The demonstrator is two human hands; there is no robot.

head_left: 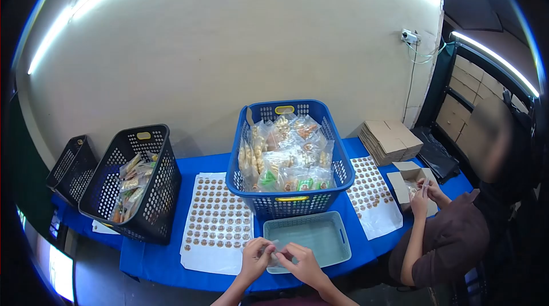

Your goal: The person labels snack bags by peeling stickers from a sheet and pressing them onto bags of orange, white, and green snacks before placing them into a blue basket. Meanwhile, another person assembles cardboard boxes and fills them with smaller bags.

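My left hand point(257, 257) and my right hand point(300, 263) are close together over the front of a grey-green plastic tray point(337, 223). The fingers of both are pinched on a small clear plastic bag point(275, 249); its contents are too small to make out. Just behind the tray stands a blue perforated basket point(286, 206), filled with clear packets of snacks point(283, 154). To the left of my hands lies a sheet of round brown stickers point(220, 209), with bare backing at its near end.
Left are a black basket point(166, 192) holding packets and a smaller black basket point(71, 163). On the right lie another sticker sheet point(372, 192), flattened cardboard boxes point(392, 137) and black bags point(434, 152). A co-worker point(446, 237) handles something over an open carton point(403, 189).
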